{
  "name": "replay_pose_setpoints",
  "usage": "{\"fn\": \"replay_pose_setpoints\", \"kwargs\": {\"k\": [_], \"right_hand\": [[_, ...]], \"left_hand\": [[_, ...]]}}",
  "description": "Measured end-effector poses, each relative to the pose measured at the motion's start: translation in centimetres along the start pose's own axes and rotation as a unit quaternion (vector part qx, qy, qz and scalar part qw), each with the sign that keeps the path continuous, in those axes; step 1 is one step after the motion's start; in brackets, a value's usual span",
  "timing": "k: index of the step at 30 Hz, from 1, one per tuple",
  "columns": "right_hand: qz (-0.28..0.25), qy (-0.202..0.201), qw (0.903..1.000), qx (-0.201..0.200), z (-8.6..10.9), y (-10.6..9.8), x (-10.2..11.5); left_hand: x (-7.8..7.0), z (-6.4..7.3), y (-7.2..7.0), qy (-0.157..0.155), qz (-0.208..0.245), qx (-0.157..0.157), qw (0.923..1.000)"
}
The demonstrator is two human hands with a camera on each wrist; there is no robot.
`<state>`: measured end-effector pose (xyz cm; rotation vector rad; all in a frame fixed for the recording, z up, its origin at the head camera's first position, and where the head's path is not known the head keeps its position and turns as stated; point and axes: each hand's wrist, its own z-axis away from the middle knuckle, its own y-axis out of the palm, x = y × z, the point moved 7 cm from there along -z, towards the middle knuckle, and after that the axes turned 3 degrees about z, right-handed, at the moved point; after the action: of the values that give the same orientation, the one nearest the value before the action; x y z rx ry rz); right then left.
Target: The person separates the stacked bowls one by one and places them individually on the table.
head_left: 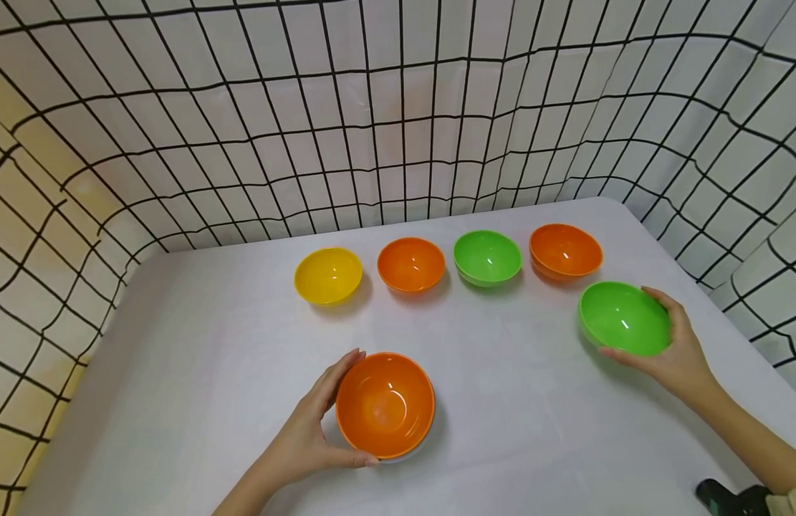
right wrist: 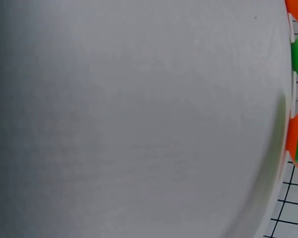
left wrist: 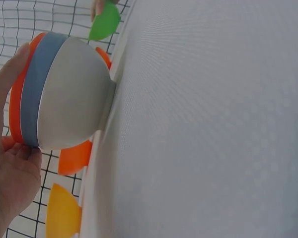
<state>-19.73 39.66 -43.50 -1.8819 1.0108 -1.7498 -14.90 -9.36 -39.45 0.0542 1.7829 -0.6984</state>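
My left hand (head_left: 307, 430) holds the left side of a bowl stack, thumb at the front and fingers at the back. On top is an orange bowl (head_left: 385, 405); the left wrist view shows a blue bowl (left wrist: 37, 89) and a white bowl (left wrist: 72, 99) nested beneath it, the white base on the table. Over at the right, my right hand (head_left: 681, 358) grips a green bowl (head_left: 623, 319) by its right side. That bowl tilts a little, its shadow falling on the cloth below. In the right wrist view only a sliver of it shows at the right edge.
Along the back stand a yellow bowl (head_left: 328, 276), an orange bowl (head_left: 410, 265), another green bowl (head_left: 488, 258) and another orange bowl (head_left: 565, 251). A white cloth covers the table (head_left: 501, 430). Black wire mesh (head_left: 404, 115) rises behind and at both sides.
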Motion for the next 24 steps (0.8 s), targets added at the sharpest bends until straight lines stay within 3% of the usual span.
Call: {"fn": "replay_pose_setpoints", "kwargs": {"k": [5, 9, 17, 24], "right_hand": [[-0.016, 0.015, 0.9998, 0.006, 0.2, -0.5, 1.7], [-0.009, 0.028, 0.9995, 0.013, 0.1, -0.5, 1.8], [-0.002, 0.031, 0.9993, 0.023, -0.2, -0.3, 1.2], [0.024, 0.03, 0.9985, 0.039, -0.3, 0.0, 1.2]], "left_hand": [[-1.3, -0.1, -0.2, 0.002, 0.006, -0.002, 1.0], [-1.4, 0.0, -0.2, 0.002, 0.003, -0.002, 1.0], [0.2, 0.0, 0.0, 0.009, -0.003, -0.001, 1.0], [0.0, 0.0, 0.0, -0.001, 0.002, -0.003, 1.0]]}}
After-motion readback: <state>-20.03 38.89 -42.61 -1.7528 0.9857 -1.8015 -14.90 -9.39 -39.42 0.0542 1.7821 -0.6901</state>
